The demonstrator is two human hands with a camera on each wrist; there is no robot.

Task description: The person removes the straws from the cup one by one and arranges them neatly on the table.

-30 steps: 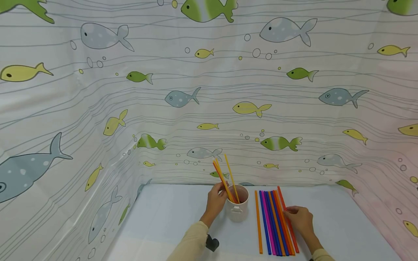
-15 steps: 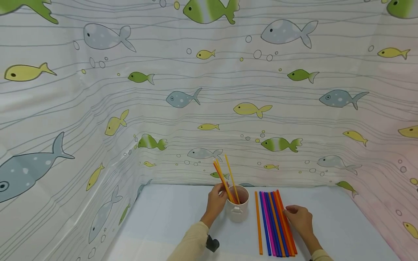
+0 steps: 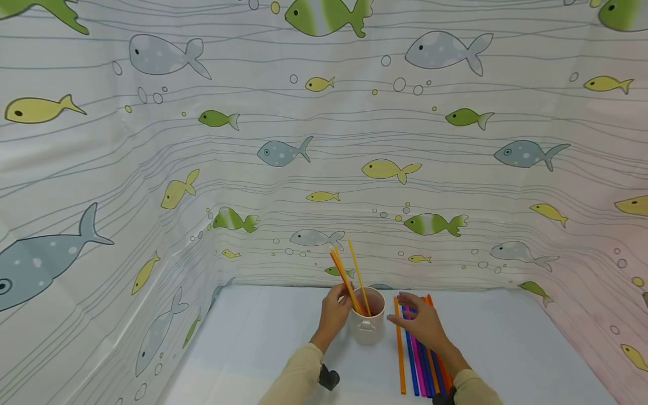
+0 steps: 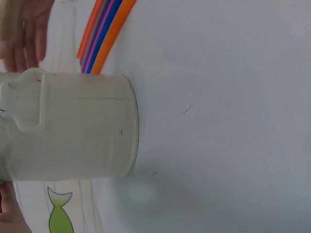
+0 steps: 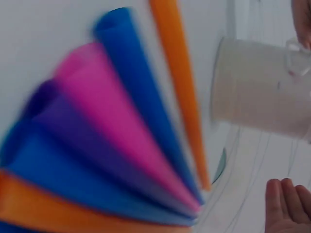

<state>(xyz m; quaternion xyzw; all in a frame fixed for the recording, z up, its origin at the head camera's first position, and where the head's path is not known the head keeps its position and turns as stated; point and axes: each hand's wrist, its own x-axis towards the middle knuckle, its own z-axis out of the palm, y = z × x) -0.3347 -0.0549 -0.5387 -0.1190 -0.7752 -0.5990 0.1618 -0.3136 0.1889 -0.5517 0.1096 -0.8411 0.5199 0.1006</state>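
Note:
A whitish cup [image 3: 367, 332] with a small handle stands upright on the table, several orange and yellow straws [image 3: 340, 277] leaning out of its mouth. My left hand [image 3: 333, 312] grips the cup at its left rim, close to the leaning straws. Over the far ends of a row of coloured straws [image 3: 416, 360] hovers my right hand [image 3: 422, 325], fingers apart and holding nothing, just right of the cup. In the right wrist view its straight fingertips [image 5: 287, 204] show below the cup. Blue, pink, purple and orange straws [image 5: 131, 111] fan out close to that camera, blurred.
The pale table [image 3: 243, 349] ends at a fish-print curtain [image 3: 314, 169] behind and at both sides. One orange straw [image 3: 400, 349] lies slightly apart at the row's left edge. A dark wrist strap part [image 3: 329, 377] shows beside the left sleeve.
My right hand first slid the rightmost red-orange straw in against the row, then let it go and moved left over the row toward the cup. The left hand stayed at the cup.

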